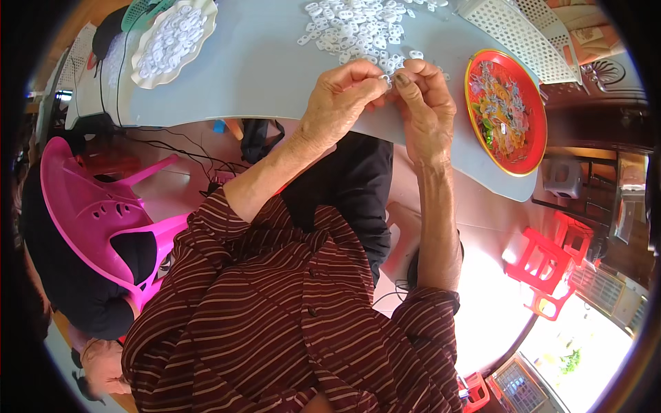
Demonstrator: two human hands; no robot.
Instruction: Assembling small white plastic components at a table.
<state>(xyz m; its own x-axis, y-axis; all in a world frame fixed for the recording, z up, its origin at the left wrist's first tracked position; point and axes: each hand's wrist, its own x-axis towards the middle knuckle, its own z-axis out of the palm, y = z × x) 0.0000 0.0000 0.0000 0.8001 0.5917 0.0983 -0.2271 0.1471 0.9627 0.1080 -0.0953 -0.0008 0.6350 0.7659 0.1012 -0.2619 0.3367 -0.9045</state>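
Observation:
Above the near edge of the grey table, my left hand (337, 100) pinches a small white plastic piece (386, 80) between thumb and forefinger. Right beside it, my right hand (428, 103) is closed, with its thumb pressed toward the curled fingers. What it grips is too small to make out. Just beyond the hands lies a loose pile of small white oval plastic pieces (354, 27) with holes. To the right stands a round red tray (531, 138) with a gold rim, holding many small thin metallic-looking pieces over a flower pattern.
A white scalloped dish (146, 80) heaped with similar white pieces stands at the left of the table (255, 76). A white perforated basket (513, 38) is at the far right. A pink chair (82, 213) with a seated person is to my left; red stools (540, 261) stand at right.

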